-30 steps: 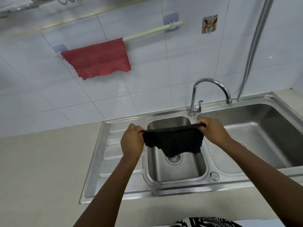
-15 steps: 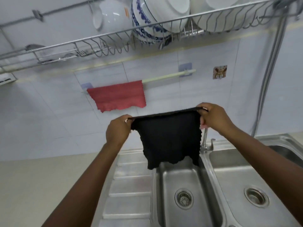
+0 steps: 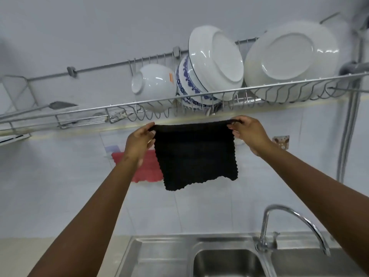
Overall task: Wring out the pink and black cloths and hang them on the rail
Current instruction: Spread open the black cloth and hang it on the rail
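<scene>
A black cloth point(image 3: 194, 154) hangs spread flat in the air in front of the tiled wall. My left hand point(image 3: 138, 141) pinches its top left corner and my right hand point(image 3: 248, 132) pinches its top right corner. Behind it the pink cloth point(image 3: 147, 168) hangs on the wall rail, mostly hidden by my left wrist and the black cloth. The rail itself is hidden; only its blue left bracket point(image 3: 111, 149) shows. The black cloth's top edge sits just under the dish rack.
A wire dish rack point(image 3: 219, 96) with white and blue-patterned bowls and plates point(image 3: 215, 60) runs along the wall above my hands. Below stand a steel double sink point(image 3: 165, 256) and a curved tap point(image 3: 295, 220). A hose pipe point(image 3: 347, 124) runs down at the right.
Both hands have lifted the black cloth from over the sink up to rail height, in front of the pink cloth. The view tilted upward, bringing the dish rack into view.
</scene>
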The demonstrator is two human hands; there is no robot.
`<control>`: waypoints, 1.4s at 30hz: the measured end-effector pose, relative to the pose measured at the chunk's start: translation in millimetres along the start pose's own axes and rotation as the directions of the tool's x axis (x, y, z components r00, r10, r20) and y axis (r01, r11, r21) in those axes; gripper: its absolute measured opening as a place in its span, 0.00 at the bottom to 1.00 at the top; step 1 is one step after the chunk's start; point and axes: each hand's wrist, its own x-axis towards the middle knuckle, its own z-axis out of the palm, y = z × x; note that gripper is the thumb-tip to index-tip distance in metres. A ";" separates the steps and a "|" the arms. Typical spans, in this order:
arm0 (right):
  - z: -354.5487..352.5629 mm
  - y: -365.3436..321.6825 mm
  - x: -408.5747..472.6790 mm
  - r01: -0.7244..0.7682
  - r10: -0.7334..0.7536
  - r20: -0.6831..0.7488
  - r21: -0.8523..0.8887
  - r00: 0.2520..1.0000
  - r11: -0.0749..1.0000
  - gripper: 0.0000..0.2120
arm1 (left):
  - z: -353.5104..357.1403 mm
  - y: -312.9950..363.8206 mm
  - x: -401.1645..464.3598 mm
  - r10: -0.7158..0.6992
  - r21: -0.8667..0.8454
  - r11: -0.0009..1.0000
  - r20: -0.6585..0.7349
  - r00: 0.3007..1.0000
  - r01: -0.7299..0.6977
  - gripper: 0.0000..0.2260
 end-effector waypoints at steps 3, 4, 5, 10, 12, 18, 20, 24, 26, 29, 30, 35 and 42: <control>5.5 11.6 15.9 0.166 -0.125 0.148 -0.312 0.981 0.936 0.09 | -4.0 -19.6 14.5 0.061 0.183 0.980 0.078 0.995 -0.074 0.19; 6.8 18.3 23.3 0.222 -0.139 0.222 -0.413 0.965 0.883 0.10 | -3.6 -27.6 21.2 0.084 0.283 0.952 0.124 0.989 -0.116 0.19; 7.1 27.4 28.6 0.289 -0.152 0.294 -0.504 0.944 0.814 0.10 | -2.7 -35.6 27.0 0.086 0.385 0.911 0.179 0.980 -0.151 0.20; 8.6 71.1 45.0 0.532 -0.279 0.455 -0.683 0.846 0.500 0.07 | 1.1 -69.4 52.2 0.056 0.624 0.730 0.352 0.934 -0.279 0.13; 15.2 78.6 50.6 0.482 -0.370 0.338 -0.761 0.865 0.433 0.04 | 6.3 -76.5 61.9 0.076 0.657 0.717 0.257 0.963 -0.232 0.09; 29.7 62.6 61.0 0.297 -0.362 0.175 -0.901 0.916 0.317 0.11 | 13.0 -81.4 80.7 0.218 0.711 0.701 -0.124 0.968 -0.067 0.07; 24.9 68.8 58.6 0.457 -0.372 0.335 -0.832 0.866 0.313 0.10 | 13.3 -82.0 77.5 0.232 0.719 0.688 -0.084 0.969 -0.102 0.11; 12.0 78.8 50.5 0.446 -0.408 0.363 -0.886 0.838 0.128 0.13 | 18.5 -80.5 72.3 0.066 0.944 0.323 0.044 0.997 -0.063 0.24; 14.4 76.9 47.0 0.408 -0.435 0.310 -0.900 0.846 0.152 0.11 | 21.9 -79.1 73.5 0.008 0.982 0.184 -0.033 0.999 0.031 0.25; 17.4 74.2 45.2 0.496 -0.438 0.364 -0.836 0.822 0.235 0.07 | 27.9 -79.8 69.3 0.151 0.987 0.157 -0.006 0.988 -0.018 0.18; 15.8 76.2 44.8 0.518 -0.432 0.393 -0.826 0.812 0.221 0.08 | 28.6 -80.6 67.4 0.204 0.983 0.172 0.030 0.978 -0.067 0.15; 3.4 75.1 43.8 0.402 -0.387 0.331 -0.908 0.861 0.120 0.14 | 12.0 -92.4 64.3 0.175 0.865 0.489 0.034 0.984 -0.117 0.11; -1.9 81.1 38.1 0.408 -0.420 0.290 -0.884 0.860 0.226 0.10 | -11.1 -113.0 44.4 0.362 0.779 0.482 0.240 0.901 -0.401 0.08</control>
